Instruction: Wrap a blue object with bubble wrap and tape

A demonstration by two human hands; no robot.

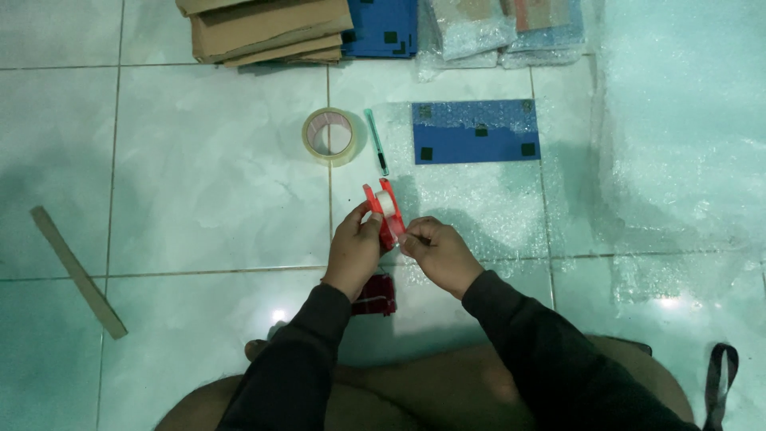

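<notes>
A small red tape dispenser (pixel 385 209) with a white roll in it is held upright in my left hand (pixel 356 250), above the tiled floor. My right hand (pixel 437 251) pinches at the dispenser's lower right edge, fingers closed, apparently on the tape end. Below the hands a second dark red object (pixel 376 294) lies on the floor, partly hidden by my left wrist. Beyond the dispenser lie a roll of clear packing tape (pixel 329 136), a green utility knife (pixel 377 142) and a flat blue item (pixel 475 132) on a sheet of bubble wrap (pixel 479 203).
Folded cardboard boxes (pixel 267 30) are stacked at the top, beside more blue items (pixel 383 28) and bubble-wrapped packets (pixel 503 32). A large bubble wrap sheet (pixel 678 120) covers the right floor. A cardboard strip (pixel 77 271) lies left. A black strap (pixel 720 383) sits bottom right.
</notes>
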